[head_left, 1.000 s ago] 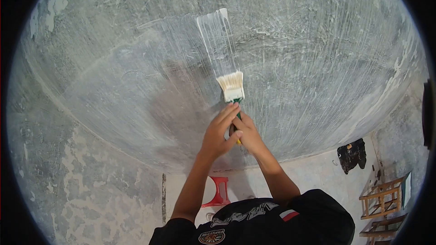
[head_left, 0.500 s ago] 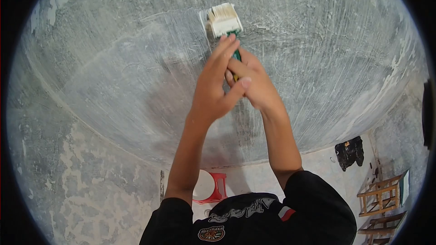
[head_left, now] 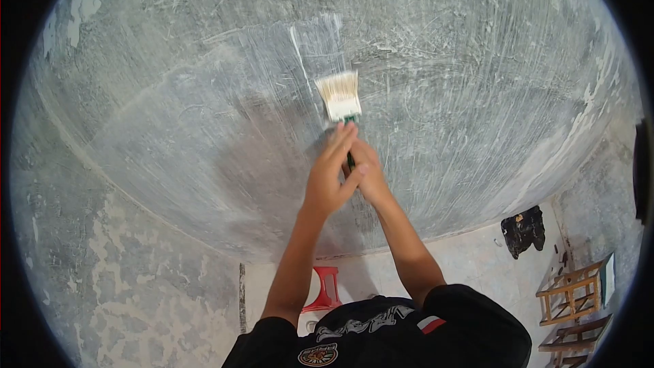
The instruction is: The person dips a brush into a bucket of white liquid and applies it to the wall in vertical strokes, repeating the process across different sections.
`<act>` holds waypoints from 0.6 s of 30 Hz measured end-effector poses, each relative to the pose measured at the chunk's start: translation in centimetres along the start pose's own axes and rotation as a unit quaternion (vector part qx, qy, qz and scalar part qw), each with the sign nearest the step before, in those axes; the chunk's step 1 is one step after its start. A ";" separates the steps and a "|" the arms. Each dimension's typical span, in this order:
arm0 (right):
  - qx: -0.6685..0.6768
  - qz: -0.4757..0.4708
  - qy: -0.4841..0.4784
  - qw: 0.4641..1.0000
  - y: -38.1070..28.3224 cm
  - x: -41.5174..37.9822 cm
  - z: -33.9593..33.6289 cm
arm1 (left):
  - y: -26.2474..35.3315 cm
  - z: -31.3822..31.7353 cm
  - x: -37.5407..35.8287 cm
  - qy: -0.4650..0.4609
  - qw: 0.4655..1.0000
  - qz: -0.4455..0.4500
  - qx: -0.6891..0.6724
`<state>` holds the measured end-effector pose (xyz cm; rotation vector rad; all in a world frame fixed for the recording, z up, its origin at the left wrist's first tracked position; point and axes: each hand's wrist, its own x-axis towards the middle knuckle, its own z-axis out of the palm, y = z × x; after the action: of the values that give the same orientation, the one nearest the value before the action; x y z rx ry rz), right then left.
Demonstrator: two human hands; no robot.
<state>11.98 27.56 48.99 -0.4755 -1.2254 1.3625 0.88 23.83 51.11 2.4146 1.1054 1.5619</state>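
A wide paintbrush (head_left: 342, 99) with pale bristles, a white-coated base and a green handle lies against the grey plastered wall (head_left: 449, 123), bristles pointing up. My right hand (head_left: 370, 176) is closed round the handle. Beside it, my left hand (head_left: 328, 180) also grips the handle, its fingers reaching up toward the bristle base. The fingers overlap and hide most of the handle. Above the bristles runs a fresh white streak (head_left: 298, 54), next to a paler brushed patch.
Below the wall are a red plastic stool (head_left: 328, 289), a crumpled black bag (head_left: 523, 232) on the pale floor, and wooden furniture (head_left: 572, 293) at the lower right. A mottled side wall (head_left: 150, 279) stands at the left.
Both hands have drawn the brush down the wall, nearer my body. A whitish streak now shows where the brush was. The white round thing by the red stool is now out of sight.
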 end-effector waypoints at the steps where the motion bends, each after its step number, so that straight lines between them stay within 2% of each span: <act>1: -0.011 0.014 0.005 1.000 1.2 -0.6 -0.6 | -0.4 0.7 -1.0 0.002 1.000 0.000 0.000; 6: -0.034 0.079 0.028 0.996 8.1 -5.5 -4.8 | -1.7 4.3 -7.4 -0.028 0.996 -0.076 -0.030; 7: -0.005 0.131 0.038 0.991 9.3 -7.0 -5.7 | -2.0 5.8 -9.8 -0.036 0.992 -0.112 -0.049; 8: 0.024 0.182 0.047 0.982 9.9 -8.1 -6.2 | -2.1 6.4 -10.7 -0.037 0.992 -0.112 -0.050; 11: -0.013 0.203 0.070 0.977 9.7 -10.3 -6.2 | -1.4 7.1 -12.6 -0.039 0.985 -0.145 -0.086; 15: -0.050 0.181 0.042 0.981 4.4 -11.0 -2.7 | 3.6 4.1 -10.7 0.005 0.984 -0.145 -0.104; 17: -0.115 0.054 0.004 0.992 1.7 -9.6 -0.5 | 5.1 1.6 -8.3 0.022 0.988 -0.126 -0.085; 18: -0.101 0.043 -0.015 0.994 -0.5 -8.3 0.7 | 4.8 0.4 -6.7 0.052 0.995 -0.057 -0.063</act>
<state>13.52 19.70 46.53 -0.6583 -1.3888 1.3282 2.22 16.41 47.79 2.1738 1.1029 1.6829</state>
